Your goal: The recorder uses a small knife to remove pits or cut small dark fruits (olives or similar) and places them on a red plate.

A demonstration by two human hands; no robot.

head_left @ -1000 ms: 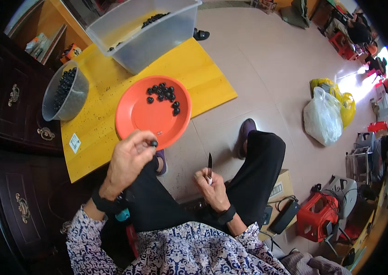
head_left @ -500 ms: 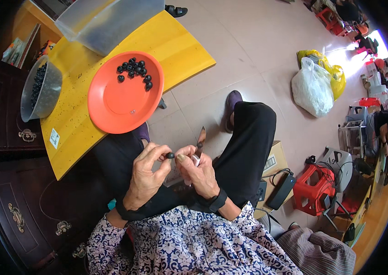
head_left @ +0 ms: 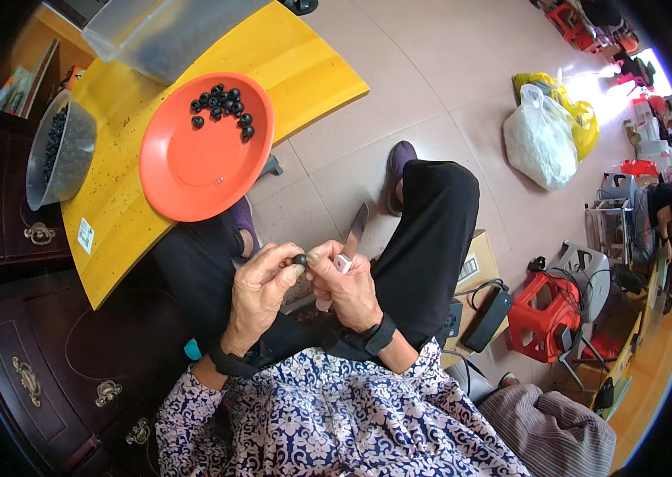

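1. The left hand [head_left: 260, 290] is closed to a pinch, holding a small dark round fruit [head_left: 300, 259] between thumb and fingertips above the lap. The right hand [head_left: 349, 288] is wrapped shut around the pale handle of a small knife [head_left: 353, 236], and its thumb meets the fruit from the other side. The blade points up and away from the body, towards the floor tiles.

2. The fruit is small and both thumbs press on it right beside the blade's base. If the knife is turned in to cut or pit it, a slip off the smooth skin could carry the edge into the left fingertips.

3. The work is held over the lap and not over the yellow counter [head_left: 328, 71]. If the pinch loosens, the fruit would likely fall onto the dark trousers or roll across the floor, and juice could stain the cloth.

4. The orange plate [head_left: 193, 175] with its little heap of dark fruits [head_left: 223, 103] overhangs the counter's near edge, close to the knee. A knee lifting or a careless reach could tip it and scatter the fruit.

5. The grey bowl [head_left: 61, 151], full of more dark fruit, stands at the counter's far left end near the edge; a stretch across for it with the knife in hand risks a knock.
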